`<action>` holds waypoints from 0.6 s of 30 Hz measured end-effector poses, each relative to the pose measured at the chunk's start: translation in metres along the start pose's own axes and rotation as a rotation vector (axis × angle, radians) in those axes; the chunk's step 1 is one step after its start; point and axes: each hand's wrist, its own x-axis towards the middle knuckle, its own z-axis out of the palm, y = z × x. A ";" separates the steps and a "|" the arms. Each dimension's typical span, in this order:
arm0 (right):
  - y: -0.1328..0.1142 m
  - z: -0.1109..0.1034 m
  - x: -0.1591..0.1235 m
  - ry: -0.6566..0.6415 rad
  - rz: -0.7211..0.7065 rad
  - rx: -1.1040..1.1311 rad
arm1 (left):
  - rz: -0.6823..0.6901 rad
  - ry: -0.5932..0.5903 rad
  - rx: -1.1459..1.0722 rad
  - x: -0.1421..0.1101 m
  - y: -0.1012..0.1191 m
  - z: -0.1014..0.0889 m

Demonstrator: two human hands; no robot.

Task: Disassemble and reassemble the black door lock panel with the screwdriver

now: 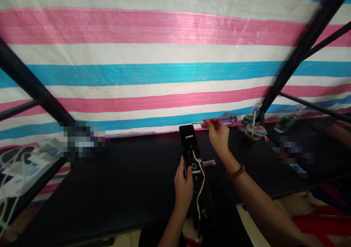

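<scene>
Gripping the black panel (197,183) over the desk (131,177) with left fingers (189,174), pinching a screwdriver (228,120) by the panel's far end with right fingers (207,122) — risking a slip and scratch if pushing sideways.

Prob. makeshift wkshop — tarp wall (164,74), blk bench (131,177), screwdriver (228,120).

There are one left hand (184,188) and one right hand (218,134) of the wearer; one bracelet (237,172); one black panel (195,183); one white cable (203,181); one screwdriver (228,120) and one more handle (209,163); two plastic bottles (248,120) (287,122); one lidded cup (255,133); one straw (253,121); one co-worker's hand (340,129), blurred.
</scene>
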 end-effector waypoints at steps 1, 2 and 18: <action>-0.001 0.000 0.000 -0.001 -0.001 -0.001 | 0.002 0.002 -0.004 0.000 0.000 0.000; -0.001 0.000 0.000 -0.005 0.000 -0.001 | 0.005 0.003 -0.007 0.000 0.001 0.000; -0.043 -0.020 -0.023 0.050 0.158 0.452 | 0.057 0.179 -0.094 0.034 0.046 -0.024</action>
